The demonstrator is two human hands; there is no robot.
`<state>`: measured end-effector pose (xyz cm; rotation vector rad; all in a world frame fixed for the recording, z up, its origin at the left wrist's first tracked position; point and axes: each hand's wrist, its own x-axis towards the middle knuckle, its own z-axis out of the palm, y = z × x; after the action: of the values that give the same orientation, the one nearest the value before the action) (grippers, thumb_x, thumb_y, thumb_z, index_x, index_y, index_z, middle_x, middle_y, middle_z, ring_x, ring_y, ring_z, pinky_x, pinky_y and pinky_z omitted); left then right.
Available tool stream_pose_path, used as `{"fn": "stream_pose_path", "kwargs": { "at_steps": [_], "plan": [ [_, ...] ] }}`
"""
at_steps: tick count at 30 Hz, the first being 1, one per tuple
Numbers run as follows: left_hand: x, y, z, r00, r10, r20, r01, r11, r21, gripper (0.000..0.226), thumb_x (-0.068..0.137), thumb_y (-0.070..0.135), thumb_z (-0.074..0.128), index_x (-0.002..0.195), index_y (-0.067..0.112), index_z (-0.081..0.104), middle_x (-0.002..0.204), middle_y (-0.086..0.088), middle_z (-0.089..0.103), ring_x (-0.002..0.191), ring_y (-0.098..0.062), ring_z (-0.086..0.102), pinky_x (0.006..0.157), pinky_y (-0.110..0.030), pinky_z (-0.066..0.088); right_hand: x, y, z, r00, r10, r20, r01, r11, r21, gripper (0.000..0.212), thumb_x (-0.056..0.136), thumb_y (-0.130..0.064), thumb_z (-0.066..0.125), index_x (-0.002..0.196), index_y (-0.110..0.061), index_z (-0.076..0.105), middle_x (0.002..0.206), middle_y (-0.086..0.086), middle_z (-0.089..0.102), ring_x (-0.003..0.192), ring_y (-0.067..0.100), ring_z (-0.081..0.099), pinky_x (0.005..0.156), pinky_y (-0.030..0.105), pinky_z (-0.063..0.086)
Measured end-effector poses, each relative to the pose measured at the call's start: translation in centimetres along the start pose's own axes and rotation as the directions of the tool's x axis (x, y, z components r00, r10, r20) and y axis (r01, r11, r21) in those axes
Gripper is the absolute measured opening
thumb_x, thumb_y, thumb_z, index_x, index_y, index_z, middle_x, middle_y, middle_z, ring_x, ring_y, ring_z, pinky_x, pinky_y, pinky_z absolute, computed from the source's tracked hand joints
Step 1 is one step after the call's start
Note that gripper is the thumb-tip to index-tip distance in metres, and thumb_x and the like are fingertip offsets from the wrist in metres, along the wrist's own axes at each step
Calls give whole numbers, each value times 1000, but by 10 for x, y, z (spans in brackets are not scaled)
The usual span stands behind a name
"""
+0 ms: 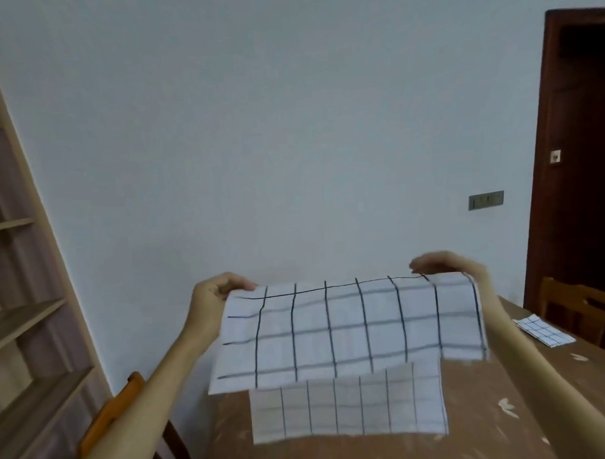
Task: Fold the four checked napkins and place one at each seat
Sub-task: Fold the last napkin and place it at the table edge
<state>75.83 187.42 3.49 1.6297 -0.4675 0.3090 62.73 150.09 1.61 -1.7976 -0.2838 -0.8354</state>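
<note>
In the head view, you hold the checked napkin point(349, 327) in the air in front of you, spread wide, with its long axis running left to right and its face hanging down toward the counter point(506, 414). Your left hand point(221, 290) pinches the top left corner with curled fingers. Your right hand point(446, 263) is blurred, but it appears to grip the top edge just inside the right corner, so a strip of cloth drapes past it. The hands are well apart, one at each end of that top edge, and the right sits slightly higher. Below the held cloth is a paler checked panel point(348, 406), narrower and in shade. You cannot tell whether it is a back layer of the same napkin or another one lying flat on the counter. A folded napkin point(544, 330) already lies at the far right of the counter, just in front of the chair point(578, 302) there. It is nearer your right hand. A second chair point(110, 418) stands at the near left, beside your left forearm. The fold probably depends on the top edge: bring the two ends together evenly, or lower the cloth flat with that axis kept square to you.
</note>
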Motion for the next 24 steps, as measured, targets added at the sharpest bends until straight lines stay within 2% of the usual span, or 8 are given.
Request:
{"fn": "stream_pose_path", "kwargs": {
  "at_steps": [2,4,6,9,12,17,21,24],
  "plan": [
    [16,5,-12,1000,29,0,-29,999,-35,29,87,-12,48,77,5,69,85,-7,74,76,-17,71,73,-28,58,7,-4,8,998,4,60,2,995,-101,52,70,-30,68,119,-15,68,106,2,74,100,10,71,92,21,52],
    [28,-4,-25,1000,23,16,-23,1000,5,26,94,-4,48,89,11,68,89,-4,73,79,-21,68,74,-33,55,9,14,25,993,70,97,-40,958,-283,38,67,-22,71,103,-33,74,99,-7,77,98,3,71,92,29,54],
    [39,-16,-33,997,-8,82,5,999,43,27,98,-1,44,101,13,68,90,-4,77,82,-21,72,72,-31,58,15,34,41,996,85,39,-68,942,-329,33,70,-3,74,80,-34,76,86,-13,78,84,0,72,82,30,55],
    [49,-22,-46,991,25,131,-41,992,121,34,94,-12,44,95,7,73,85,-1,80,81,-12,75,73,-21,57,37,34,61,989,134,-66,-146,964,-222,39,76,18,69,77,-21,74,81,-17,77,75,-4,69,75,16,53],
    [66,-17,-67,983,150,106,-157,986,60,38,89,-18,40,94,1,72,83,-1,79,82,-10,75,76,-17,56,59,24,77,990,133,-49,-140,973,-182,29,84,9,68,86,-18,76,86,-15,76,80,-10,68,75,6,50],
    [90,-25,-103,955,254,155,-269,959,88,29,82,-24,60,103,-7,72,108,-5,75,98,-12,75,83,-18,57,71,8,104,979,203,-30,-203,979,10,30,93,8,54,103,-11,74,99,-3,77,88,2,72,70,15,56],
    [93,-62,-117,947,83,310,-163,956,243,35,86,-13,68,111,11,71,92,-6,80,91,-14,76,80,-23,58,69,3,135,964,265,-10,-260,951,166,37,94,8,46,96,-14,75,90,-3,79,85,12,74,66,19,58],
    [95,-84,-125,956,102,276,-182,941,285,35,86,-15,67,97,17,74,85,6,80,82,-6,74,79,-22,58,67,10,150,958,286,-12,-281,948,152,39,95,8,45,101,-16,75,93,-1,79,98,24,73,70,24,59]
  ]
}}
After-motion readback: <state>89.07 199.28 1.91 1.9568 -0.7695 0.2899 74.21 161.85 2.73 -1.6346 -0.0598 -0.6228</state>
